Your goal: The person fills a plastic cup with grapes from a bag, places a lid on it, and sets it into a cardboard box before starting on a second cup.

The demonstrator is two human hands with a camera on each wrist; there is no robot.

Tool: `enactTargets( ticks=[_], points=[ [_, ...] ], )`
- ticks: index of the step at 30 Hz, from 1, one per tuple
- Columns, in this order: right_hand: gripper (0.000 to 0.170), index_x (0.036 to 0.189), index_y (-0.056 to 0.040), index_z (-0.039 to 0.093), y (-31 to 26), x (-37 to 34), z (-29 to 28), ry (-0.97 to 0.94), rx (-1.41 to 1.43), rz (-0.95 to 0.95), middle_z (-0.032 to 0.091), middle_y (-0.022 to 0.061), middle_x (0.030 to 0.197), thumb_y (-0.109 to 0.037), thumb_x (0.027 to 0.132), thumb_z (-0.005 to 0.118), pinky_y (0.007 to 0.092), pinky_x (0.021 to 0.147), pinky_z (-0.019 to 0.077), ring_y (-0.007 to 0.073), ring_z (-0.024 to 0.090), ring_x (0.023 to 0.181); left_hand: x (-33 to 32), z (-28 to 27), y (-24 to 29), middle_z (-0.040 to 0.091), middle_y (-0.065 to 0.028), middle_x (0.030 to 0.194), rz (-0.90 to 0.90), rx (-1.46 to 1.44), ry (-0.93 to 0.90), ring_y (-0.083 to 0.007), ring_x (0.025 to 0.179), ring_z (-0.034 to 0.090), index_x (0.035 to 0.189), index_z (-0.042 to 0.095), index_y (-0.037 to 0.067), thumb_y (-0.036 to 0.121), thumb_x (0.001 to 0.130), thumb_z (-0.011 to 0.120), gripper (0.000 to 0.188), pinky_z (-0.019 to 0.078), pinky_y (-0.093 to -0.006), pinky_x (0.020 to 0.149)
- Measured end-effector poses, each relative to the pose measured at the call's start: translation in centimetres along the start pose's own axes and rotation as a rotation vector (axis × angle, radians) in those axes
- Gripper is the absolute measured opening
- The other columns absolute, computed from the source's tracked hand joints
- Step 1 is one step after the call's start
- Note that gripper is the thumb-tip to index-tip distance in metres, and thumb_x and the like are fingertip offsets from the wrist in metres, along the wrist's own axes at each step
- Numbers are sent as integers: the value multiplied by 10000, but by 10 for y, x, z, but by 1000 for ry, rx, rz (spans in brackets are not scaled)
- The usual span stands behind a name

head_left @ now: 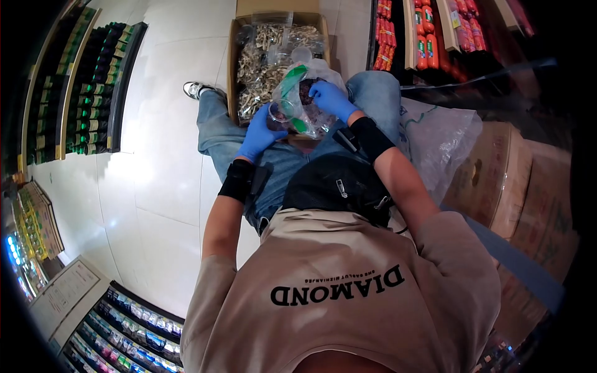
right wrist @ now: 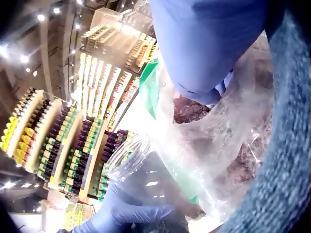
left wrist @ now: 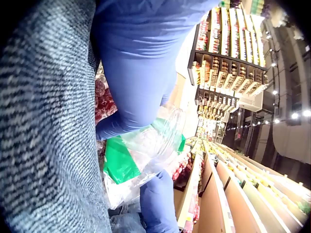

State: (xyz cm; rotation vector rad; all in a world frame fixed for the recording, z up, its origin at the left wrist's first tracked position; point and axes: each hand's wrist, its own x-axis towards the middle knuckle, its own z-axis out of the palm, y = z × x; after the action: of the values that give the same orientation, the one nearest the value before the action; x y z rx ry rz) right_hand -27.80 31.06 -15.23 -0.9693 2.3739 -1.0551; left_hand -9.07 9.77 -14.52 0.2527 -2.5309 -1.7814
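A clear plastic bag with green patches lies between the thighs, dark reddish dried pieces showing at its mouth. My left hand, in a blue glove, grips a clear round plastic jar; the jar's open rim is tilted beside the bag in the right wrist view. My gloved right hand reaches into the bag's mouth, its fingertips at the dark pieces; in the right wrist view its fingers are partly hidden, curled at them.
Beyond the bag stands a cardboard box of dried slices and clear containers. Bottle shelves rise at the left, red packaged goods at upper right. Brown cartons and a translucent bag lie at the right.
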Motion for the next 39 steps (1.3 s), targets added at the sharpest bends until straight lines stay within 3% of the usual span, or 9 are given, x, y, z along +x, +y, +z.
enactTargets(
  ticks=[3, 5, 9, 15, 17, 24, 30, 33, 39],
  points=[
    [203, 960, -62, 730, 7, 0, 10, 49, -59, -136, 678, 179, 1007, -60, 780, 635, 395, 784, 548, 317, 677, 842, 1, 0, -3, 602, -120, 1312, 12, 17, -5, -221, 1231, 573, 1380, 500, 7, 78, 652, 894, 830, 448, -345, 1069],
    [217, 959, -57, 738, 8, 2, 14, 89, -347, -333, 658, 185, 1029, -98, 759, 661, 445, 806, 535, 351, 652, 837, 1, 1, -4, 602, -120, 1312, 9, 7, -8, -222, 1233, 572, 1382, 500, 8, 78, 653, 892, 830, 446, -346, 1071],
    [185, 907, -50, 730, 16, 1, 21, 7, -554, -275, 655, 198, 1001, -123, 748, 672, 479, 817, 520, 389, 633, 842, -1, -1, -3, 603, -119, 1311, 6, 12, 10, -223, 1236, 571, 1387, 499, 10, 81, 653, 891, 835, 442, -349, 1076],
    [54, 791, -40, 680, 22, 4, 22, -55, -481, -153, 644, 225, 950, -79, 758, 660, 478, 786, 510, 417, 632, 888, 1, 0, -6, 604, -122, 1313, 14, 27, 5, -234, 1232, 577, 1389, 498, 10, 98, 643, 902, 853, 446, -351, 1075],
    [58, 811, -28, 683, 25, 4, 26, 158, -331, -160, 635, 236, 939, -49, 773, 645, 480, 771, 506, 426, 628, 881, 1, -1, -5, 604, -122, 1312, 5, 34, 3, -235, 1233, 578, 1389, 498, 9, 96, 642, 904, 854, 448, -351, 1074],
    [90, 876, -23, 675, 19, 4, 17, 46, -411, -88, 627, 235, 957, -57, 808, 628, 480, 775, 498, 434, 618, 904, 0, 1, -5, 617, -158, 1303, 20, 24, 27, -284, 1221, 604, 1366, 514, 0, 129, 618, 931, 866, 481, -379, 1047],
    [123, 930, -18, 646, 17, 7, 14, 102, -170, -98, 617, 219, 920, -97, 836, 646, 498, 777, 488, 433, 603, 868, 1, 0, -7, 614, -160, 1309, -1, -9, 12, -281, 1220, 604, 1381, 506, 3, 120, 625, 923, 872, 480, -375, 1052],
    [143, 964, -13, 652, 8, 3, 13, 151, -169, -139, 630, 201, 929, -98, 852, 674, 458, 763, 508, 383, 623, 826, 1, 1, -6, 608, -164, 1315, 10, -2, 16, -280, 1222, 602, 1385, 504, 9, 117, 632, 918, 866, 478, -376, 1057],
    [155, 977, -18, 686, 1, 1, 15, 126, 217, 36, 674, 182, 958, -129, 871, 711, 393, 792, 532, 321, 668, 859, -2, -2, 18, 603, -141, 1268, -79, -98, -3, -264, 1160, 614, 1372, 505, 4, 100, 628, 909, 853, 498, -374, 1023]
  ],
)
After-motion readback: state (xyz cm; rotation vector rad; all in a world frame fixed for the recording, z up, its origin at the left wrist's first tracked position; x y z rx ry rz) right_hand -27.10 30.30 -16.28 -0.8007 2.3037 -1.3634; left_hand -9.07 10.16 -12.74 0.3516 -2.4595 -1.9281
